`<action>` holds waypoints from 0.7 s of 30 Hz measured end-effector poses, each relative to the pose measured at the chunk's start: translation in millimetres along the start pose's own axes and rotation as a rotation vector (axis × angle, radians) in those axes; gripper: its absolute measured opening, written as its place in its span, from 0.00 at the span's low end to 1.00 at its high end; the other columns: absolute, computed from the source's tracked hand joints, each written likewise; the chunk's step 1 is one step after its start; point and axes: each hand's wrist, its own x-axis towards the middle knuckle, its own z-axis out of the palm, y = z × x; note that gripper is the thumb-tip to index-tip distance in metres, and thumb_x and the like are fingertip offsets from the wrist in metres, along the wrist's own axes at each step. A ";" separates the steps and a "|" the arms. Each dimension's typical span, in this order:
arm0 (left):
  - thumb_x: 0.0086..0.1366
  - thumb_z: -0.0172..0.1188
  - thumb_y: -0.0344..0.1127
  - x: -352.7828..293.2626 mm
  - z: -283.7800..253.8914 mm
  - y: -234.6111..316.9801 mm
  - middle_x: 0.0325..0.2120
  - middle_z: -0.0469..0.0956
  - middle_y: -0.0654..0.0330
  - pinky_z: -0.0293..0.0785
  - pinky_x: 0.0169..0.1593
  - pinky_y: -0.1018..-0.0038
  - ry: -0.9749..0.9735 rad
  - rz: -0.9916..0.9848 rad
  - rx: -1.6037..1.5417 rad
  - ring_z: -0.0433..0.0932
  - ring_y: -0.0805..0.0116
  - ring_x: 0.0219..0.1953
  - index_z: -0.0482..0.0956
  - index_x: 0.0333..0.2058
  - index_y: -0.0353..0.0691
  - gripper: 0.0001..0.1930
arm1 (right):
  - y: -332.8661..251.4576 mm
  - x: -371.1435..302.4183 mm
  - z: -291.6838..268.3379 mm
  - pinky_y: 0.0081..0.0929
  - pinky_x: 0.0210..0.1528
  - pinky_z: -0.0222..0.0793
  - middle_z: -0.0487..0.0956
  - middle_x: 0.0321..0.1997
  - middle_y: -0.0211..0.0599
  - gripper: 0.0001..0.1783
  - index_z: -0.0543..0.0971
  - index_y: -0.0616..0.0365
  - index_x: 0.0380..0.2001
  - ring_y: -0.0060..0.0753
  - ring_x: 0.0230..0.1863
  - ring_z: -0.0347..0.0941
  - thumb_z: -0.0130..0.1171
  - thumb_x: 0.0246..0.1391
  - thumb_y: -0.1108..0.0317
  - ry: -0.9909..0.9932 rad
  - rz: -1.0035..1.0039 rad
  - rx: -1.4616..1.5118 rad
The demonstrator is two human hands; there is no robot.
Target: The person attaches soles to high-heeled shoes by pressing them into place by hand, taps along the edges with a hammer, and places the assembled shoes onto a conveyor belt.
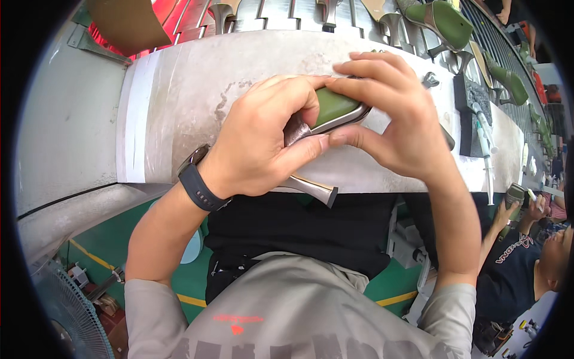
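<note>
Above the worktable I hold a high-heeled shoe point(296, 130) with a green last point(338, 107) inside it. My left hand point(257, 128) is closed round its middle, hiding much of the silvery upper. The slim metallic heel point(317, 190) sticks out below that hand, over the table's near edge. My right hand point(400, 113) curls over the toe end, fingers on the far side and thumb at the near sole edge, close to my left thumb. Its fingertips are slightly blurred.
The pale worktable point(185, 102) lies beneath my hands. Right of them are a dark block point(469, 102) and syringes point(485, 140). Beyond runs a slatted conveyor point(287, 15) with several heeled shoes and green lasts point(445, 24). A co-worker point(520, 257) sits at right; a fan point(69, 311) stands lower left.
</note>
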 end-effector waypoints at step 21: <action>0.62 0.71 0.39 39.7 13.5 26.3 0.45 0.82 0.36 0.76 0.51 0.55 -0.358 -0.227 0.221 0.81 0.34 0.45 0.51 0.78 0.35 0.51 | 11.4 -80.4 -1.8 0.40 0.49 0.75 0.82 0.42 0.46 0.20 0.84 0.60 0.53 0.48 0.44 0.78 0.68 0.56 0.75 0.138 0.595 -0.368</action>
